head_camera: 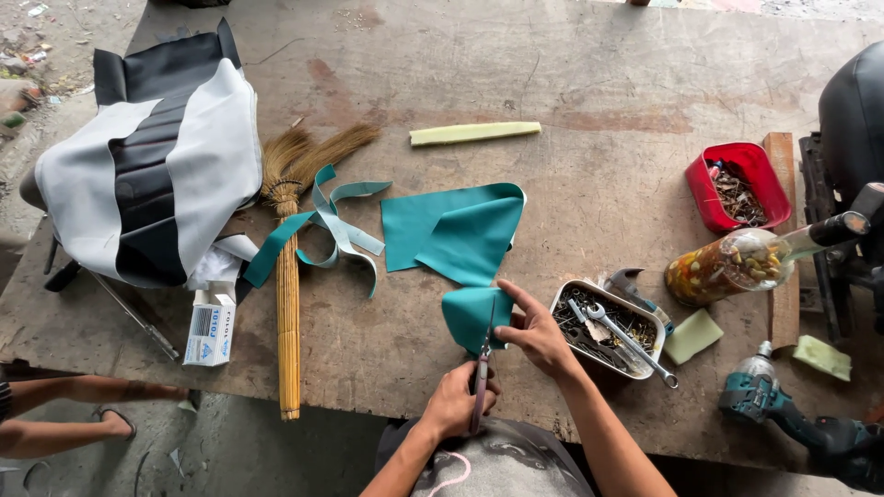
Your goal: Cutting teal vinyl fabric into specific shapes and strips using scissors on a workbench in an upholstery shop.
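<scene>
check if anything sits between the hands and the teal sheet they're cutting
Nothing visible does. The left hand holds the scissors with the blades already at the teal sheet, and the right hand grips its edge directly. The metal tray sits beside it.

You are looking at one small cardboard box (209, 333), lying near the left front edge of the wooden workbench (571, 83), just below the white cloth (216, 265) spilling from under the black-and-grey seat cover (152, 156) and just left of the broom handle (289, 322). It is showing an oblong shape, mostly white, with blue print and a blue mark on the face turned toward you, its near end reaching close to the bench edge. No sign or screen is showing anywhere around you
</scene>
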